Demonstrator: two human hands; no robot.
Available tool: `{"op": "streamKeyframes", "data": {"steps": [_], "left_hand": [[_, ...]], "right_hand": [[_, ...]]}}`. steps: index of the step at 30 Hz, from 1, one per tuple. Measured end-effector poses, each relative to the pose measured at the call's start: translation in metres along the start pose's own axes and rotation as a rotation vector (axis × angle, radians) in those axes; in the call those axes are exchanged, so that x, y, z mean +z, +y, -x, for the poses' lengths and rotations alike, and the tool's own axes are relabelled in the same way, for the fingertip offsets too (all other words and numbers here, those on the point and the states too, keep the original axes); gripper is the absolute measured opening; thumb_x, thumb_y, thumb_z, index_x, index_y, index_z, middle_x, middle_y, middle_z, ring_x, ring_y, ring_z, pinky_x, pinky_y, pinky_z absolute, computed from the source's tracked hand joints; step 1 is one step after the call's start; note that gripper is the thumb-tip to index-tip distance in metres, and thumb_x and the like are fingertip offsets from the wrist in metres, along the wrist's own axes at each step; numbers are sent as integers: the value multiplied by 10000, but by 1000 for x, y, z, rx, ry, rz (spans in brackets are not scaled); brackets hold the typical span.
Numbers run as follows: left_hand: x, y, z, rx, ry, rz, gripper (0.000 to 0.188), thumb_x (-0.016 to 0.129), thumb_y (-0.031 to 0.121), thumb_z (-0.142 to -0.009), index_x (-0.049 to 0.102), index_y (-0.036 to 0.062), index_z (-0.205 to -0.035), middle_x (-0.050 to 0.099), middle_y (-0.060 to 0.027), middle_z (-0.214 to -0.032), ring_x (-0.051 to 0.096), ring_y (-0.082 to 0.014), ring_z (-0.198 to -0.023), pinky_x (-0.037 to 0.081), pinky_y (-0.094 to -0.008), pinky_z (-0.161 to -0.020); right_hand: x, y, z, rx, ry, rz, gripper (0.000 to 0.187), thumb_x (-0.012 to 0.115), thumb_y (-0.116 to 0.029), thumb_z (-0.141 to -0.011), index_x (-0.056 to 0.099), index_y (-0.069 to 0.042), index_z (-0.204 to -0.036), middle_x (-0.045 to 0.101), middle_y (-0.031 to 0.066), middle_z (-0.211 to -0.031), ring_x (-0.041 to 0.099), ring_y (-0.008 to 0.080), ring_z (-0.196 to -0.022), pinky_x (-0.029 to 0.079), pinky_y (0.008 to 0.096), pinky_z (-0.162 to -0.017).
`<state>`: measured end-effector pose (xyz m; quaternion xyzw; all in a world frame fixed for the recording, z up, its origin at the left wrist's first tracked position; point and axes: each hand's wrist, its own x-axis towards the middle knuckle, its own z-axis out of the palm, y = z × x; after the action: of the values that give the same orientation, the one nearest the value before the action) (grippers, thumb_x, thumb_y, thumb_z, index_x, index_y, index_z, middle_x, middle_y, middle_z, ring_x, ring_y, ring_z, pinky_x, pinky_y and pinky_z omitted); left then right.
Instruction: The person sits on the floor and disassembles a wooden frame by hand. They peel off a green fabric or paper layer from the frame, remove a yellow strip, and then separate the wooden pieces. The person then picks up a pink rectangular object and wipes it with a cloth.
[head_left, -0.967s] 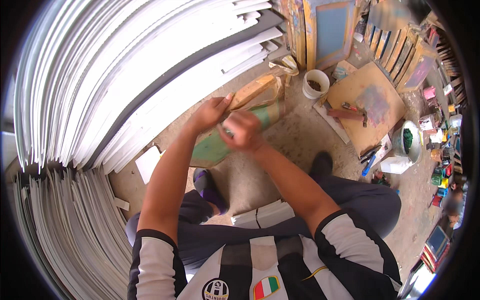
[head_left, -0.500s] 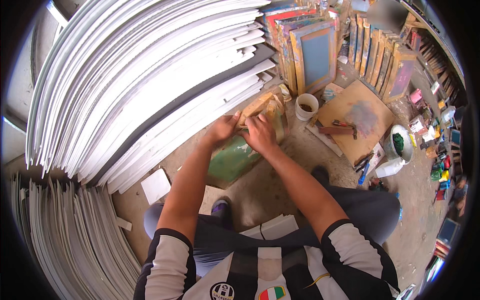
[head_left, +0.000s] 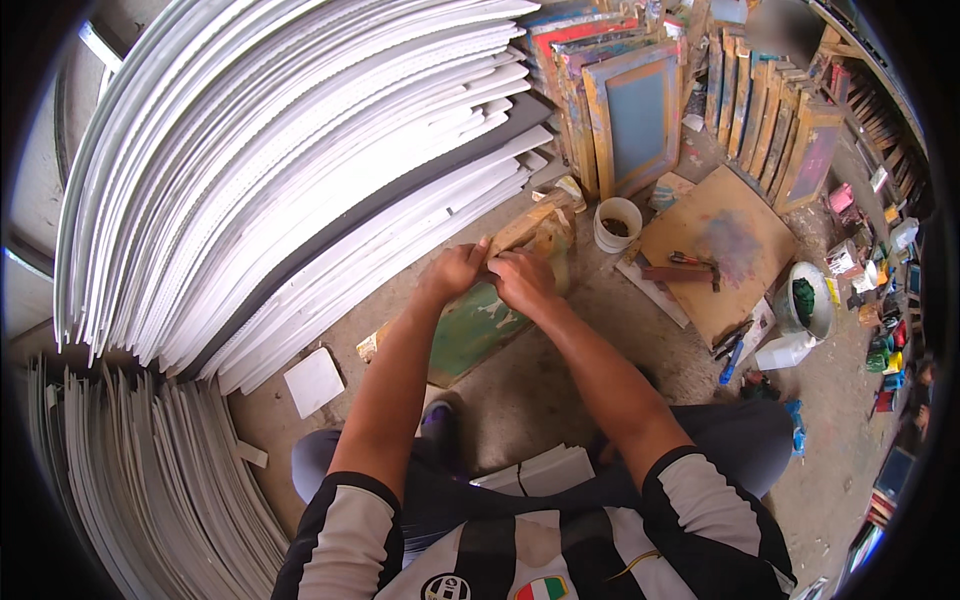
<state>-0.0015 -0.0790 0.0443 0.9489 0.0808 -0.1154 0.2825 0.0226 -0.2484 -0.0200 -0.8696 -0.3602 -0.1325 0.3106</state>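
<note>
A wood-edged screen-printing frame [head_left: 478, 335] with a green-stained mesh slants between my knees and the white stack, its lower end close above the floor. Along its upper far side runs a bare tan wooden bar [head_left: 532, 222]. My left hand [head_left: 455, 272] is closed at that bar, its thumb against the wood. Right beside it my right hand [head_left: 522, 280] has curled fingers pressed on the same edge, knuckles up. What lies beneath the fingers is hidden. Past my left forearm a pale, ragged end of the frame [head_left: 372, 343] shows.
Tall stacks of white sheets [head_left: 300, 170] fill the left. A white bucket [head_left: 617, 224] stands right of the frame, near a stained board [head_left: 715, 250] with a hammer [head_left: 690, 272] on it. Upright framed screens [head_left: 632, 120] lean behind. A white bottle [head_left: 785, 350] lies at the right.
Both hands have shifted slightly down along the frame's edge and sit closer together. The frame has tilted a little, and its pale end now shows left of my left forearm.
</note>
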Motion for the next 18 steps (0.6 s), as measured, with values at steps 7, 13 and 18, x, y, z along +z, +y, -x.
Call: {"op": "streamKeyframes", "data": {"steps": [7,13,18], "left_hand": [[2,-5,-14,130,-15,-31,674,333,563,-1077,708,6,-1138,701,-288,-1109,647,-476,-1051,495,-514,-946],[6,3,-15,63,-37,28,444,479,376,-1086,595,-3,-1287,685,-275,-995,649,-443,-939,526,-503,-847],[11,-36,-16,187,-37,98,648,469,582,-1047,636,-5,-1266,711,-208,-1057,655,-334,-885,517,-432,-820]], "right_hand": [[-2,17,15,-207,81,-99,55,692,-121,-774,662,-107,-818,655,71,-794,642,309,-799,514,460,-710],[9,17,46,-192,174,-33,166,714,-278,-800,659,-124,-829,626,44,-768,628,285,-789,515,435,-698],[-17,-17,20,-162,161,26,304,789,-395,-800,693,-119,-885,647,51,-843,633,304,-827,520,437,-781]]}}
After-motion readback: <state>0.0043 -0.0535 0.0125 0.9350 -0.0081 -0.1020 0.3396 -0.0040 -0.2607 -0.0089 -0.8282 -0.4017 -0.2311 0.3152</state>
